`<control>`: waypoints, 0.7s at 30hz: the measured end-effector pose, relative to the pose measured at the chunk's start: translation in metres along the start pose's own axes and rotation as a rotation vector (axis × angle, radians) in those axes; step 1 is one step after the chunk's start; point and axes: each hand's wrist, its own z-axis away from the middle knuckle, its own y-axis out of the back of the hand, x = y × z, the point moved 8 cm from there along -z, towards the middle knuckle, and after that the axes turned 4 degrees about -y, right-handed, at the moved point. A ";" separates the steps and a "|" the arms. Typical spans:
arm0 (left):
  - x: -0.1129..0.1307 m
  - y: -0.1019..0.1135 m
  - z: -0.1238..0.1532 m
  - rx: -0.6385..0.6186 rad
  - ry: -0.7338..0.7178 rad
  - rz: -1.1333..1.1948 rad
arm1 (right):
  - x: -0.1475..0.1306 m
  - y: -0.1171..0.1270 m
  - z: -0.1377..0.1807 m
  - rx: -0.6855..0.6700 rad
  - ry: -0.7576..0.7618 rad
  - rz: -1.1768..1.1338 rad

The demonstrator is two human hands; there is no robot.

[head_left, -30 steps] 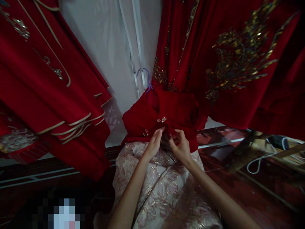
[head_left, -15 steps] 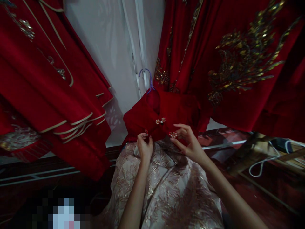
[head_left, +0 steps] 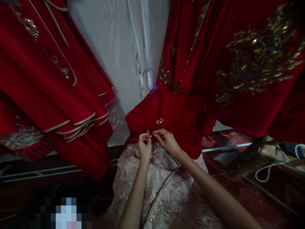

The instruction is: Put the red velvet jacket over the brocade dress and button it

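A red garment [head_left: 183, 111] on a purple hanger [head_left: 155, 83] lies in front of me, its lower edge over patterned pale fabric [head_left: 162, 184]. Across its front opening, a flower-shaped clasp [head_left: 159, 121] sits with its two halves together. Just below, my left hand [head_left: 144, 146] pinches beside a second flower clasp half [head_left: 148, 132] at one front edge. Close against it, my right hand [head_left: 168, 142] pinches the opposite half, mostly hidden by the fingers. The fingertips of both hands nearly meet; whether the halves are hooked I cannot tell.
Red garments with pale piping [head_left: 71, 95] hang at the left. A red garment with gold sequin embroidery [head_left: 252, 60] hangs at the right. Behind stands a white surface [head_left: 102, 38]. A wooden frame [head_left: 252, 159] with a white cord [head_left: 264, 178] is at the lower right.
My right hand has moved left, bringing its front edge and clasp half up to my left hand. My left hand stays nearly in place. The view has shifted slightly.
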 end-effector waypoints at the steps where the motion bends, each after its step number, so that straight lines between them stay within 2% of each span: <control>1: -0.004 -0.001 -0.001 0.002 0.018 0.016 | 0.003 -0.001 -0.002 -0.003 0.004 0.019; 7: -0.012 -0.007 0.000 -0.047 0.059 0.136 | -0.001 -0.003 -0.001 -0.111 0.089 0.027; 14: -0.009 -0.005 0.002 -0.053 0.101 0.155 | 0.010 -0.005 -0.007 -0.022 -0.042 0.010; 21: 0.002 -0.001 -0.003 -0.094 0.046 0.111 | 0.009 -0.003 -0.008 -0.138 -0.013 0.009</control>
